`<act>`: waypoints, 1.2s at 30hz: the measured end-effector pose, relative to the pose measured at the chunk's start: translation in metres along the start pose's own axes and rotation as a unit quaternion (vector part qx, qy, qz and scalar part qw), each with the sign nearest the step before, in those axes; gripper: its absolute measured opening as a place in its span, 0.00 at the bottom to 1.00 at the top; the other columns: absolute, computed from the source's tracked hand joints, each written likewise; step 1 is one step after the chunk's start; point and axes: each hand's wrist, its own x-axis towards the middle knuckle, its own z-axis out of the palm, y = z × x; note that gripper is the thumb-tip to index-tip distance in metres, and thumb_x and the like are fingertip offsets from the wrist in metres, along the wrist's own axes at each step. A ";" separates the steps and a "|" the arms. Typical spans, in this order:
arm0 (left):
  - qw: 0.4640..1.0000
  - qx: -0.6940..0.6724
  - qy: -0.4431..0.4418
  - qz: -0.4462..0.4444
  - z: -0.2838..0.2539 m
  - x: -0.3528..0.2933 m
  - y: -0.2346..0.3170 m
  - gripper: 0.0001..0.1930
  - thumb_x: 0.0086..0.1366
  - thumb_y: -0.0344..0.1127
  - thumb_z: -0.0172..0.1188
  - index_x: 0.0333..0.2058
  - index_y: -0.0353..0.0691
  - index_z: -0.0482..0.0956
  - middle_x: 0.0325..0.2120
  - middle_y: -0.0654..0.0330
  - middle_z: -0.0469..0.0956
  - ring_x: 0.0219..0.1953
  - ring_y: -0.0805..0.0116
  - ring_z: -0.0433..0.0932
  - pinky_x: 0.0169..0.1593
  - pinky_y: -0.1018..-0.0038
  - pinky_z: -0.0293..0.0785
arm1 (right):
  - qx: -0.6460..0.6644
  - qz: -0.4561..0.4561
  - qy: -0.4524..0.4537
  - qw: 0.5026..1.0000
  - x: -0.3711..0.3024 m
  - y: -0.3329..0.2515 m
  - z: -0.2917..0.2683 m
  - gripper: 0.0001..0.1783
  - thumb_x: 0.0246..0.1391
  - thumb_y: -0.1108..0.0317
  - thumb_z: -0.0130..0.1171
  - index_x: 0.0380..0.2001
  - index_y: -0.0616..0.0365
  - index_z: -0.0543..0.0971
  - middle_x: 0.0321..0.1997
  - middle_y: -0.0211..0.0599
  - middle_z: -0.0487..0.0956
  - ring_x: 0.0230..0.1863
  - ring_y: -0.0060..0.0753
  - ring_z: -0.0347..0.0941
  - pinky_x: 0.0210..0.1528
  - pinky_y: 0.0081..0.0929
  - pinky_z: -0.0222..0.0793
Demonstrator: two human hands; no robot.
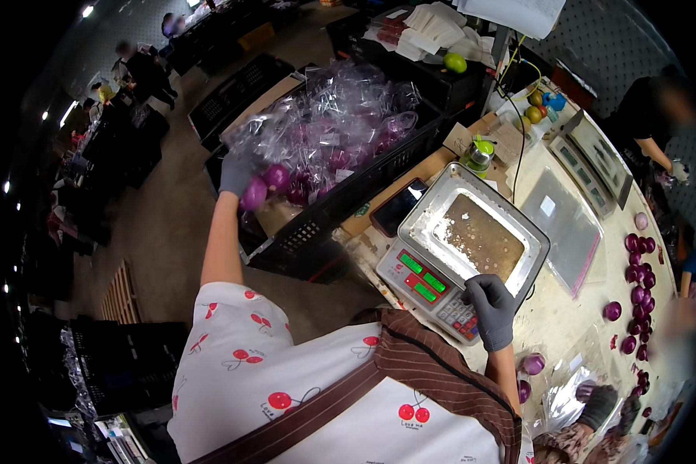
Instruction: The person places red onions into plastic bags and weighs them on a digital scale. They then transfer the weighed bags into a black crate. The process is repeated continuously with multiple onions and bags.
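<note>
My left hand (237, 172), in a grey glove, reaches over the black crate (309, 232) at the left and is closed on a clear plastic bag of purple onions (264, 185). Several more bagged onions (329, 131) are heaped in that crate. My right hand (490, 305), gloved in grey too, is curled over the near edge of a digital scale, beside its keypad (458, 315). Nothing shows in its fingers. The scale's metal tray (483, 236) carries brownish stains and no goods. Three green displays (423, 277) are lit.
A phone (399, 207) and a green-lidded bottle (479, 155) lie beyond the scale. Loose purple onions (638, 294) line the table's right side. A co-worker's gloved hand (598, 406) is at a clear bag, lower right. A second scale (580, 174) stands at the far right.
</note>
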 end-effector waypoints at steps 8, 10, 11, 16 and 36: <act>0.892 -0.166 0.018 -0.421 0.059 0.030 -0.208 0.34 0.58 0.61 0.48 0.47 0.33 0.72 0.39 0.51 0.77 0.40 0.56 0.76 0.43 0.67 0.70 | 0.007 0.034 -0.008 0.999 0.001 0.010 0.003 0.08 0.54 0.70 0.54 0.31 0.66 0.75 0.24 0.32 0.75 0.26 0.18 0.71 0.30 0.17 0.67; 0.906 0.085 -0.038 -0.412 0.065 0.061 -0.226 0.33 0.57 0.60 0.49 0.46 0.34 0.74 0.38 0.52 0.78 0.38 0.56 0.77 0.40 0.66 0.72 | -0.006 0.055 0.008 0.998 -0.003 0.011 -0.007 0.09 0.54 0.69 0.54 0.31 0.65 0.75 0.24 0.32 0.76 0.26 0.18 0.71 0.30 0.18 0.68; 0.942 0.088 -0.047 -0.321 0.085 0.067 -0.204 0.32 0.58 0.59 0.50 0.46 0.34 0.74 0.38 0.52 0.78 0.38 0.56 0.77 0.41 0.66 0.72 | -0.048 0.037 0.039 0.997 -0.004 0.021 -0.012 0.09 0.54 0.67 0.55 0.31 0.65 0.76 0.24 0.32 0.77 0.26 0.19 0.71 0.30 0.18 0.68; 0.981 0.000 -0.035 -0.189 0.108 0.096 -0.208 0.27 0.59 0.54 0.51 0.44 0.34 0.75 0.38 0.51 0.78 0.38 0.58 0.77 0.42 0.67 0.72 | -0.103 0.005 0.118 0.988 -0.027 0.032 -0.025 0.11 0.53 0.63 0.55 0.31 0.62 0.76 0.25 0.36 0.77 0.26 0.24 0.72 0.32 0.23 0.68; 0.935 -0.135 0.193 0.266 0.066 0.032 0.231 0.12 0.62 0.31 0.55 0.42 0.31 0.74 0.41 0.53 0.75 0.44 0.63 0.73 0.49 0.72 0.69 | -0.256 0.488 0.293 0.782 -0.306 0.164 -0.182 0.45 0.31 0.42 0.67 0.51 0.61 0.69 0.40 0.47 0.78 0.39 0.42 0.76 0.43 0.30 0.70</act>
